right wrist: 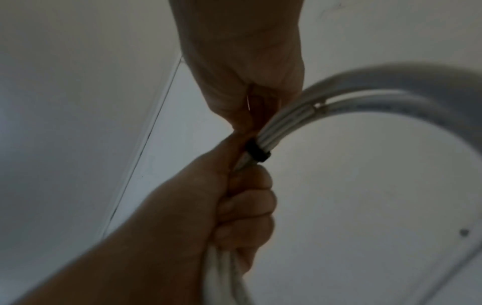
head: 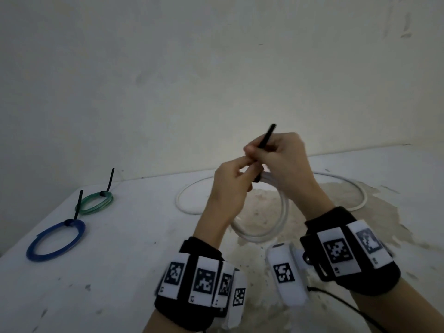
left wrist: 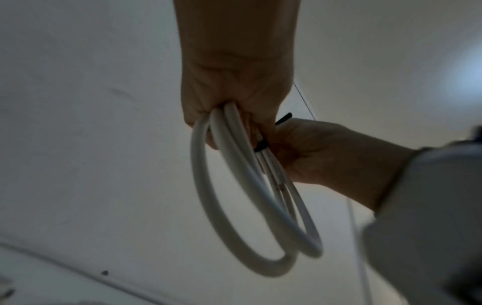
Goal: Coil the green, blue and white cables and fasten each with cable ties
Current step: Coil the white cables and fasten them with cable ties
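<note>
I hold the white cable's coil (head: 262,233) up above the table. My left hand (head: 236,169) grips the bundled strands; the left wrist view shows its fingers (left wrist: 206,125) curled round the loops (left wrist: 234,185). A black cable tie (right wrist: 256,152) wraps the bundle just beside that grip. My right hand (head: 266,152) pinches the tie's tail (head: 268,135), which sticks up past its fingers. A loose length of the white cable (head: 186,204) still lies in a wide loop on the table. The green coil (head: 96,203) and the blue coil (head: 55,240) lie at the left, each with a black tie.
The white table (head: 120,272) meets a plain wall at the back and has a stained patch (head: 264,207) under my hands. Its left edge runs close to the blue coil. Both wrists carry black bands with marker tags.
</note>
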